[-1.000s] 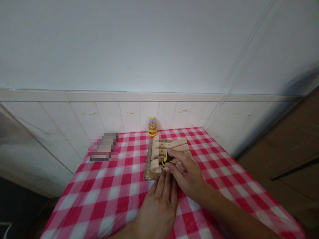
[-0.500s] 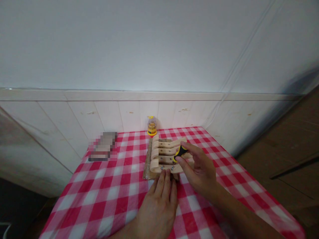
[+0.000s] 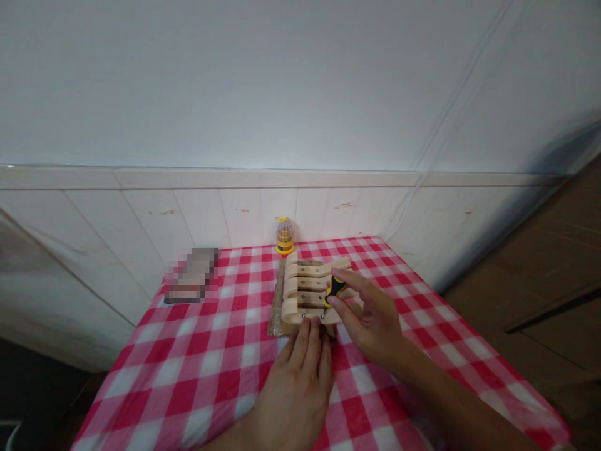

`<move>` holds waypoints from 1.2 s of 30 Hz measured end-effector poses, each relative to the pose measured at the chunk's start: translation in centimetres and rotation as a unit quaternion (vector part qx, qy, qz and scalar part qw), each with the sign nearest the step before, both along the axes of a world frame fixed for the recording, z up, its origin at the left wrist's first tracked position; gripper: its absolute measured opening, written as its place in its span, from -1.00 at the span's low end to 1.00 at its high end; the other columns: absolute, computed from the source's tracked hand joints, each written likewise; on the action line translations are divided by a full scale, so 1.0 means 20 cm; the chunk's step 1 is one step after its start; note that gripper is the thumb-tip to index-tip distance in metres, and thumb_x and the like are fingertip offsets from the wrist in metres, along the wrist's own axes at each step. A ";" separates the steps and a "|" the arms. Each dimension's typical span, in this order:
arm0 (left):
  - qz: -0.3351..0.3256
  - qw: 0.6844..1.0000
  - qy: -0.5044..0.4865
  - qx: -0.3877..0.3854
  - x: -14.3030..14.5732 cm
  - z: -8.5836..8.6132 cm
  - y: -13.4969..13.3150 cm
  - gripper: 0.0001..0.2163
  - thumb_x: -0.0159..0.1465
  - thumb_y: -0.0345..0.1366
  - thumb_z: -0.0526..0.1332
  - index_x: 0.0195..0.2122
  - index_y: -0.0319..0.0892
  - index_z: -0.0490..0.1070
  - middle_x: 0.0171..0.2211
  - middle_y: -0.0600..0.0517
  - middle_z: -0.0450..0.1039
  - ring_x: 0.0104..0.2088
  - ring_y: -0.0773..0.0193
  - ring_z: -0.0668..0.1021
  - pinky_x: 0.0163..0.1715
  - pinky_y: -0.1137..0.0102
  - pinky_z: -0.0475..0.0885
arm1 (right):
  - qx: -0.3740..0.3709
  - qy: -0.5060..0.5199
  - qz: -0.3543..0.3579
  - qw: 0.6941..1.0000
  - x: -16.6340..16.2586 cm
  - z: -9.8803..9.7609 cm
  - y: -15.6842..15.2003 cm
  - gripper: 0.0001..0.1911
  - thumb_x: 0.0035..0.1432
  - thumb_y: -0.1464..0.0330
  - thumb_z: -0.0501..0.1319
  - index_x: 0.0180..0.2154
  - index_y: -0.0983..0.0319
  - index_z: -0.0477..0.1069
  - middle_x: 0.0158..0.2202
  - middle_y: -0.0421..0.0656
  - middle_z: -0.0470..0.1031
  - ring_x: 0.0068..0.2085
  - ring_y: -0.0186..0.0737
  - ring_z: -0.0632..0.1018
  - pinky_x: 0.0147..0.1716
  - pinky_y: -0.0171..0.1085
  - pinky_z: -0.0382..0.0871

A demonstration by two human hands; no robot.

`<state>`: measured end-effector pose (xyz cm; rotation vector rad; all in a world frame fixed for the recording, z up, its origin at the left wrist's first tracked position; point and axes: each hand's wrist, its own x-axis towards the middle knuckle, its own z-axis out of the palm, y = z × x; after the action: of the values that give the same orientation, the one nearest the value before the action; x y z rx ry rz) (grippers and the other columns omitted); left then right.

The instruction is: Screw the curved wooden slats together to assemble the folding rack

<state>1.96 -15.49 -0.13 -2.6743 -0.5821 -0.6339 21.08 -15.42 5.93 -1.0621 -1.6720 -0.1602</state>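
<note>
Likely screw-driving — right hand [image 3: 370, 319] grips screwdriver [image 3: 335, 287] above wooden rack [image 3: 290, 310], centre-lower frame; left hand [image 3: 298, 376] flat, fingertips at near edge. Turning calls for tip seated squarely — rack steady.

A plain grey-blue wall [image 3: 282, 81] (dimly lit) tops white vertical-plank panelling [image 3: 201, 216]; a brown wooden panel [image 3: 544, 263] slants at right.

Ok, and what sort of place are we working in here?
Probably a room in a home, though I can't be certain: a red-and-white checked tablecloth runs up to a panelled wall, and the right hand holds just a small screwdriver.
</note>
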 end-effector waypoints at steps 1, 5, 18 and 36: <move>0.000 1.000 -0.005 0.000 0.00 0.00 0.00 -0.61 0.50 -0.24 0.14 0.21 -0.40 0.47 0.25 -0.37 0.46 0.30 -0.22 0.49 0.20 0.09 0.50 | -0.003 -0.003 0.001 1.000 0.00 0.00 0.00 -0.40 0.26 0.57 0.29 0.26 0.01 0.42 0.08 -0.11 0.70 0.03 -0.06 0.74 0.00 -0.12 0.71; 0.002 1.000 -0.015 -0.002 0.00 0.02 0.00 -0.64 0.50 -0.25 0.14 0.18 -0.38 0.50 0.23 -0.34 0.49 0.28 -0.18 0.51 0.19 0.12 0.50 | -0.009 -0.012 0.008 1.000 0.00 0.01 -0.01 -0.44 0.29 0.56 0.23 0.25 0.03 0.43 0.05 -0.09 0.71 -0.01 -0.10 0.74 -0.04 -0.16 0.71; 0.008 1.000 0.010 -0.006 0.00 -0.01 -0.01 -0.61 0.51 -0.25 0.14 0.24 -0.39 0.45 0.28 -0.38 0.43 0.31 -0.22 0.47 0.22 0.05 0.48 | 0.008 0.026 0.014 1.000 -0.01 0.01 0.01 -0.56 0.27 0.53 0.33 0.13 0.05 0.48 -0.12 -0.13 0.67 -0.15 -0.14 0.71 -0.18 -0.20 0.68; 0.011 0.998 0.053 -0.022 0.00 -0.02 -0.01 -0.57 0.50 -0.31 0.12 0.33 -0.40 0.36 0.34 -0.41 0.34 0.37 -0.25 0.39 0.26 -0.03 0.43 | -0.047 0.057 0.016 0.997 0.00 -0.05 0.01 -0.53 0.36 0.50 0.23 0.23 0.06 0.35 0.02 -0.03 0.62 -0.07 -0.12 0.72 -0.17 -0.18 0.70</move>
<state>1.92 -15.75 -0.54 -2.7182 -0.6026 -0.4750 21.04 -15.31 5.03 -1.0946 -1.6055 0.0005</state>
